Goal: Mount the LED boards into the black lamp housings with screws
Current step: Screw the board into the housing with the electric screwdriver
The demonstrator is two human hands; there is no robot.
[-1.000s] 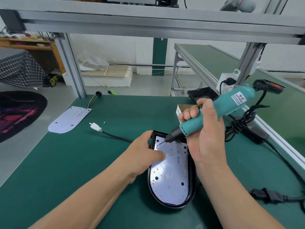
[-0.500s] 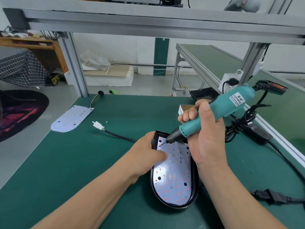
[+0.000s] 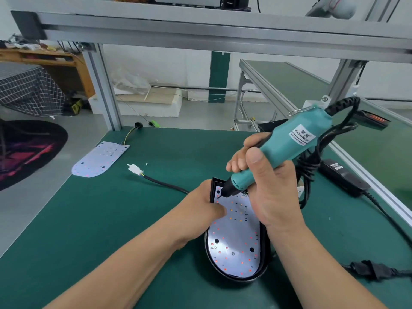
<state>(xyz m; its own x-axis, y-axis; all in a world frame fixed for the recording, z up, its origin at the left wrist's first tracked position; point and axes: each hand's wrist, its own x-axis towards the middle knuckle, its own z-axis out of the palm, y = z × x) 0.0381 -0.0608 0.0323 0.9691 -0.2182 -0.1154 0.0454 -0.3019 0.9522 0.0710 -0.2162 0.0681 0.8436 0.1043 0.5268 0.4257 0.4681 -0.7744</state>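
Note:
A black lamp housing [image 3: 266,267] lies on the green bench in front of me, with a white LED board [image 3: 236,244] seated inside it. My left hand [image 3: 200,208] grips the housing's far left corner, thumb lying on the board. My right hand [image 3: 267,188] holds a teal electric screwdriver [image 3: 283,148] tilted down to the left. Its bit tip touches the board's far left corner, where a screw is too small to make out. A second LED board [image 3: 100,159] lies loose at the bench's far left.
A black cable with a white connector [image 3: 134,168] runs from the housing toward the far left. The screwdriver's coiled cord and black power adapter [image 3: 343,179] lie at right. A power plug [image 3: 370,268] sits near right. Aluminium frame posts stand at the bench's back corners.
The screwdriver has tilted more upright, and its bit has stayed on the board's far left corner. My left hand has kept its grip on the housing. The view has shifted slightly.

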